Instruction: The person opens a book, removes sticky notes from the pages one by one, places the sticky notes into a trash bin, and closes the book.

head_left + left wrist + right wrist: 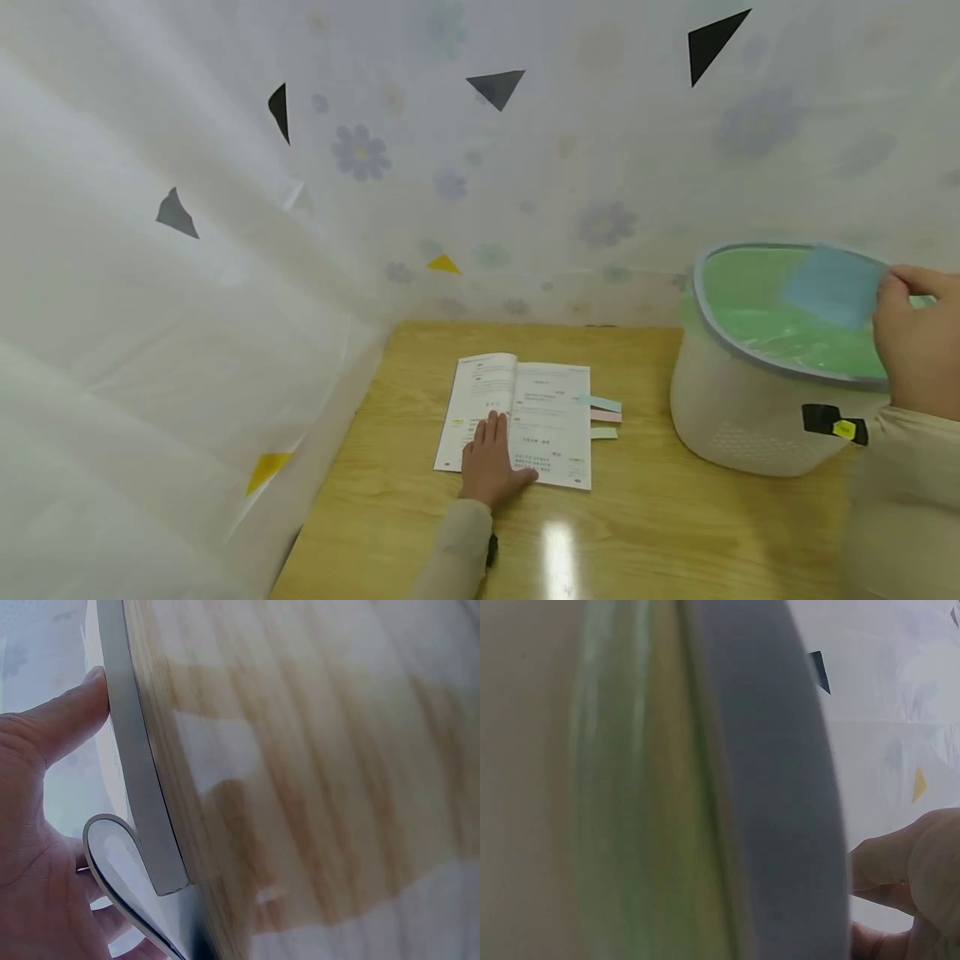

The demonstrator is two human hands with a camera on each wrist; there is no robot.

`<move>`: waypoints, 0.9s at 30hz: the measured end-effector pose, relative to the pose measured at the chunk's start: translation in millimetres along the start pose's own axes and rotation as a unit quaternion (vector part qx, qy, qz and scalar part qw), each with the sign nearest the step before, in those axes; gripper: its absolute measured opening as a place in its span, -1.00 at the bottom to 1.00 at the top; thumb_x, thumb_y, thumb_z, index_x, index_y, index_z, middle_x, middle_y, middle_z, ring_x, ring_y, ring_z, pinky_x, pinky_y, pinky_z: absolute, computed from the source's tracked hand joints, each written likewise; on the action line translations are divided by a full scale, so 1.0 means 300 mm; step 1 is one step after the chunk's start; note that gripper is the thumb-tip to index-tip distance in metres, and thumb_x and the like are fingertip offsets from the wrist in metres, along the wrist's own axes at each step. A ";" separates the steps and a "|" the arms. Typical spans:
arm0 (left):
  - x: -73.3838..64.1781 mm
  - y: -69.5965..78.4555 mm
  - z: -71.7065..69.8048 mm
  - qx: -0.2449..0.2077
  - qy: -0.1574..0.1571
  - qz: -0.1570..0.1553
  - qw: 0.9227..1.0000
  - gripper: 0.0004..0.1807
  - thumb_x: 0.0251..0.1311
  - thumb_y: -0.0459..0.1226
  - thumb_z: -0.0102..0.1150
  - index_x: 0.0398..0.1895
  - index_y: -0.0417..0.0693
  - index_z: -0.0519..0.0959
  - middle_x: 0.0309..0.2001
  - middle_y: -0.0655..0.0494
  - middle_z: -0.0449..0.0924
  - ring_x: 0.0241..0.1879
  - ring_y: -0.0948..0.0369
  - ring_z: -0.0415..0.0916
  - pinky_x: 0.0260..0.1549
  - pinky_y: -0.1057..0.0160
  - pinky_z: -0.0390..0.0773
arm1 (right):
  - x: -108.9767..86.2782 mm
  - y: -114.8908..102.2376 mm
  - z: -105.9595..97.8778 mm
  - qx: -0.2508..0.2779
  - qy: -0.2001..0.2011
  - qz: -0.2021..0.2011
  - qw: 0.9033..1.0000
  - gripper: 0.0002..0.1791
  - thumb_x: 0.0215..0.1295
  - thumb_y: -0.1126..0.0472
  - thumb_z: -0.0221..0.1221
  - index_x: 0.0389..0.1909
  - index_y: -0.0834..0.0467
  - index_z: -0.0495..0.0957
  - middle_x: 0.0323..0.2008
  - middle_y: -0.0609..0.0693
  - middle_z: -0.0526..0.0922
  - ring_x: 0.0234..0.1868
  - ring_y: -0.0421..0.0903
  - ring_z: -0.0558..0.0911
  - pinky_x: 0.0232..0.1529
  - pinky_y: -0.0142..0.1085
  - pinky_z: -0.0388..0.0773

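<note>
An open book (551,417) with printed pages lies on the wooden table. My left hand (489,458) rests on its lower left page near the fold, fingers straight and thumb spread onto the right page. In the left wrist view, the thumb (79,709) lies along the book's edge (139,757). At the right, my right hand (918,342) pinches a thin light-blue sheet (832,287) by its edge, over a white bin (738,408) lined with a green bag (742,279). The bin's grey rim (772,780) hides much of the right wrist view.
Blue, pink and pale green tabs (606,416) stick out from the book's right side. Pale plastic sheeting (187,333) with flowers and dark triangles hangs behind and left of the table (637,517). The bin stands at the table's right.
</note>
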State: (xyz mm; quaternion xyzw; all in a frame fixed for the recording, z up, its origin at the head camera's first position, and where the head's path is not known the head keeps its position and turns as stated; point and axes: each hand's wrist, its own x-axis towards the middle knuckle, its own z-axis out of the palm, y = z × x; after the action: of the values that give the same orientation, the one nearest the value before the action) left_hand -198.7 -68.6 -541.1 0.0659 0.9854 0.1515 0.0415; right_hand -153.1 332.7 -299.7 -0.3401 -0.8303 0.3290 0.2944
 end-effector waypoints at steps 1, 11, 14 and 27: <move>-0.001 0.001 0.002 -0.001 0.000 0.001 1.000 0.23 -0.07 0.24 0.40 0.58 -0.07 0.00 0.60 -0.02 -0.01 0.57 -0.06 0.01 0.40 -0.17 0.27 | 0.002 0.003 -0.001 0.001 -0.001 0.009 1.000 -0.43 0.54 -0.04 -0.31 0.40 0.04 0.39 0.47 0.04 0.29 -0.31 -0.33 0.44 -0.53 -0.28 0.10; -0.003 -0.016 0.000 0.002 0.001 -0.009 1.000 0.24 -0.07 0.24 0.41 0.58 -0.08 0.00 0.60 -0.03 -0.02 0.57 -0.07 0.01 0.41 -0.17 0.26 | 0.046 0.050 0.036 -0.125 -0.134 -0.133 0.974 -0.40 0.56 -0.03 -0.25 0.29 0.33 0.42 -0.12 0.49 0.61 -0.09 0.48 0.36 0.22 0.33 0.23; -0.009 -0.023 0.004 0.009 -0.005 -0.014 1.000 0.25 -0.10 0.25 0.42 0.58 -0.08 0.02 0.60 -0.04 -0.01 0.57 -0.07 0.02 0.40 -0.17 0.27 | 0.040 0.062 0.048 -0.140 -0.156 -0.155 0.965 -0.41 0.56 -0.03 -0.23 0.25 0.34 0.44 -0.16 0.49 0.62 0.01 0.50 0.29 0.12 0.37 0.18; -0.016 -0.009 0.000 -0.004 -0.015 -0.017 1.000 0.24 -0.07 0.23 0.41 0.59 -0.07 -0.01 0.61 -0.03 -0.04 0.58 -0.08 -0.03 0.43 -0.19 0.21 | 0.023 0.062 0.050 -0.091 -0.094 -0.195 0.972 -0.41 0.54 0.01 -0.24 0.32 0.35 0.37 0.16 0.55 0.42 0.21 0.52 0.27 0.38 0.36 -0.04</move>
State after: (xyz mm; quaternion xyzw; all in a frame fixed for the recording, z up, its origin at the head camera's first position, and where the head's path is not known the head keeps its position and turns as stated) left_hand -194.1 -71.8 -541.7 0.0516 0.9850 0.1535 0.0593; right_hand -160.8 343.1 -320.9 -0.1651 -0.9310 0.2187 0.2413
